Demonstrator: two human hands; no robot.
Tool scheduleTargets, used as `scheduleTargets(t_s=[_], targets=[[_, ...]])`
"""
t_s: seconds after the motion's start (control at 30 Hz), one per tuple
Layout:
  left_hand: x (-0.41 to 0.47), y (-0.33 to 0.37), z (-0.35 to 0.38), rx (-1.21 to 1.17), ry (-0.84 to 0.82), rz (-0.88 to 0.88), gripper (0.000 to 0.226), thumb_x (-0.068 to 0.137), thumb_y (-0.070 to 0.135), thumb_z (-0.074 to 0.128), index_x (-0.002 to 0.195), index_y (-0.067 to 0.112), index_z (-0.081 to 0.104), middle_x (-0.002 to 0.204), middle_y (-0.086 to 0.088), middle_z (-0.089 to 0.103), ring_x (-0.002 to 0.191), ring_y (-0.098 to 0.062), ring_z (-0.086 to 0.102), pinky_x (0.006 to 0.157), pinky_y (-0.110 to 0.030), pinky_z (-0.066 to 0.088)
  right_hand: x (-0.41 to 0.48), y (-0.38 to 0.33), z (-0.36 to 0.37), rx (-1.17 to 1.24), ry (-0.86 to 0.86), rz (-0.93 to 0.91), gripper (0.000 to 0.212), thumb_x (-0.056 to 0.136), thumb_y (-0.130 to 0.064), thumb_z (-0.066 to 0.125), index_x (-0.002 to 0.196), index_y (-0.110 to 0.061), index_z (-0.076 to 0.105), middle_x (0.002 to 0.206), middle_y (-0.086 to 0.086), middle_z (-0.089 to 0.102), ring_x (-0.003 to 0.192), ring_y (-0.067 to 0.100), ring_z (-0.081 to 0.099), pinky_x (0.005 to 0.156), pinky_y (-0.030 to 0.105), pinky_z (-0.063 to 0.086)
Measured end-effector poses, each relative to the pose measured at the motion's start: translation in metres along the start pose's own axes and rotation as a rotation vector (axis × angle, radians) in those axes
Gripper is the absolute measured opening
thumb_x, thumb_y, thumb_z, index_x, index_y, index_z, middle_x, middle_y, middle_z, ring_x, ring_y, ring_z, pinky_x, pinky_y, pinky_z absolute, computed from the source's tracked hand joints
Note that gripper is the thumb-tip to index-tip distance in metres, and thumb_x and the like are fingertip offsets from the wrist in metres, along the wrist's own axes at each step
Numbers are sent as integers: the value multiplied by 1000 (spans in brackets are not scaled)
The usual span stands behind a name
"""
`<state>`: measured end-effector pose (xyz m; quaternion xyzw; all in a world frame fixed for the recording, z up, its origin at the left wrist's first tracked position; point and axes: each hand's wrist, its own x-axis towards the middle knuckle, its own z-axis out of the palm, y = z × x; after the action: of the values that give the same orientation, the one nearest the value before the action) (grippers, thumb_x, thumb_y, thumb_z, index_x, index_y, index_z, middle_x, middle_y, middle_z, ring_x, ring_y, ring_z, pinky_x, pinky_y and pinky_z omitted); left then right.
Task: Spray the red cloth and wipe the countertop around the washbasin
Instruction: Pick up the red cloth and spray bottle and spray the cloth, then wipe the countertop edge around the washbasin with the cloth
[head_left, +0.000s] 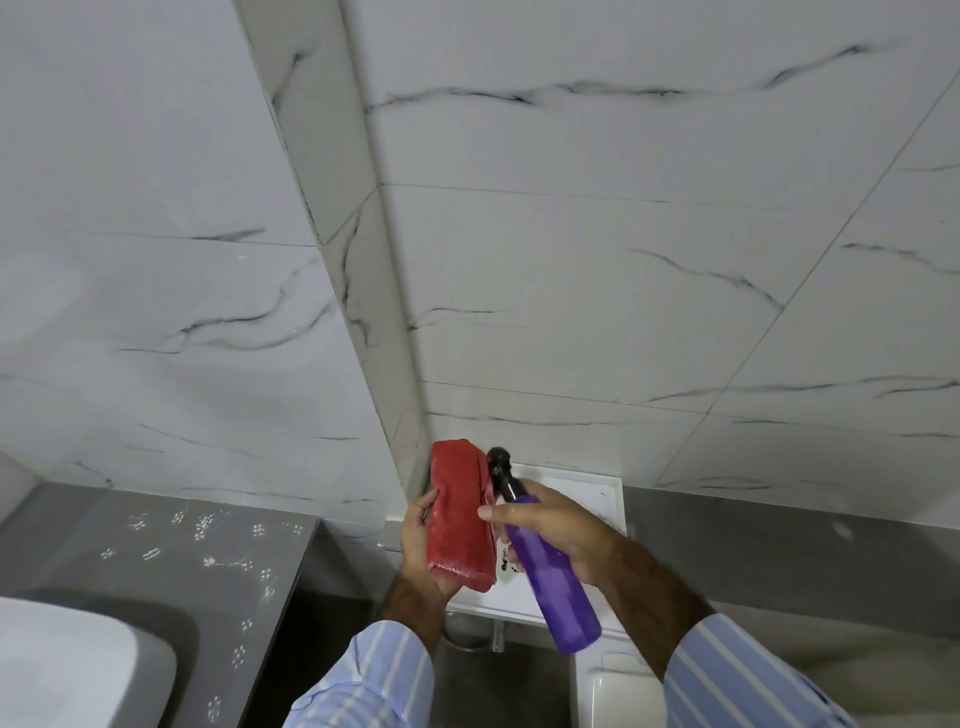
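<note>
Head view: the only camera, looking forward and down at both hands in front of a marble-tiled corner.
Left hand (418, 545): curled around the red cloth (460, 514), gripping its lower part from the left side and below, so the folded pad stands up with its flat face toward the bottle.
Right hand (550, 525): wrapped around the upper body of the purple spray bottle (553, 571), a finger stretched forward just under the black nozzle (501, 467).
Nozzle and cloth: the nozzle sits just beside the cloth's upper right edge — whether they touch cannot be told.
Countertop (171, 551): grey, patterned, at lower left and well apart from both hands; not yet wiped, by my reading.
Washbasin (62, 665): white, set in the countertop at the bottom left corner.
Behind the hands: a white tray-like shelf (597, 488) against the wall.
Cloth handling: probably soft, light and limp — best kept folded and gripped around the middle so it stays a firm pad; once damp it should cling a little.
Bottle handling: likely light plastic, smooth and possibly slippery if wet, so a full wrap around the body seems the safe hold.
Step in hand: spraying the cloth, as I judge it.
</note>
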<state>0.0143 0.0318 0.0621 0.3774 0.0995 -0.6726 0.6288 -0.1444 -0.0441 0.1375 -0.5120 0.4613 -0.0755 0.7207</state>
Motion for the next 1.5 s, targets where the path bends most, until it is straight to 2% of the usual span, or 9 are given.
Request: scheduleTargets(t_s=[0.33, 0.53, 0.73, 0.97, 1.03, 1.1, 1.2, 1.37, 1.5], targets=[[2, -4, -22, -191, -22, -74, 65, 93, 38, 63, 148, 5, 60, 138, -22, 67, 112, -41, 72, 128, -52, 34, 55, 51, -17, 10, 327, -324, 33, 80, -30, 89, 105, -25, 68, 108, -6, 70, 101, 18, 67, 79, 22, 55], [3, -10, -33, -155, -40, -74, 66, 92, 37, 67, 150, 5, 57, 155, -22, 55, 113, -44, 73, 119, -57, 43, 87, 74, -21, -97, 335, -374, 31, 81, -23, 90, 102, -24, 67, 101, -6, 69, 93, 10, 68, 82, 20, 55], [5, -7, -33, -134, -46, -49, 65, 95, 40, 64, 149, 5, 56, 154, -25, 56, 114, -46, 72, 113, -60, 48, 105, 93, -25, -105, 336, -303, 32, 83, -16, 88, 104, -20, 64, 96, 3, 69, 93, 33, 71, 76, 29, 64], [-2, 0, -32, -117, -70, -78, 67, 96, 40, 62, 152, 4, 55, 159, -23, 51, 131, -42, 62, 127, -56, 35, 79, 81, -40, -314, 324, -148, 124, 62, -37, 100, 161, -25, 26, 161, 1, 36, 146, 26, 38, 120, 45, 40], [-7, -1, -33, -120, -79, -80, 66, 96, 41, 63, 151, 5, 55, 158, -23, 53, 144, -41, 53, 128, -56, 34, 53, 86, -61, -98, 407, -155, 84, 80, -31, 90, 150, -24, 44, 157, 4, 44, 140, 24, 46, 124, 52, 35], [-14, -3, -35, -102, -95, -70, 67, 93, 40, 67, 149, 4, 58, 152, -24, 59, 138, -43, 58, 123, -58, 39, 20, 105, -87, 368, 469, -170, 32, 97, -48, 65, 106, -18, 72, 118, 12, 71, 102, 23, 69, 110, 54, 47], [-33, -7, -35, -95, -99, -70, 66, 97, 39, 62, 153, 4, 54, 161, -24, 49, 138, -44, 54, 128, -60, 31, -23, 137, -95, 436, 198, 92, 78, 68, -83, 73, 66, -5, 73, 75, 20, 69, 59, 26, 66, 63, 35, 51], [-78, -8, -46, -86, -119, -45, 68, 99, 42, 57, 150, -2, 55, 154, -29, 54, 133, -45, 56, 124, -58, 38, -15, 120, -8, 151, -231, 257, 81, 80, -80, 67, 119, -9, 77, 120, 17, 77, 111, 37, 74, 97, 47, 60], [-116, 10, -70, -58, -171, -1, 76, 94, 37, 62, 152, -10, 46, 144, -34, 54, 135, -46, 52, 126, -56, 36, 14, 49, 68, 346, -329, 109, 76, 85, -79, 64, 109, -8, 78, 89, 14, 69, 76, 27, 64, 72, 40, 56]])
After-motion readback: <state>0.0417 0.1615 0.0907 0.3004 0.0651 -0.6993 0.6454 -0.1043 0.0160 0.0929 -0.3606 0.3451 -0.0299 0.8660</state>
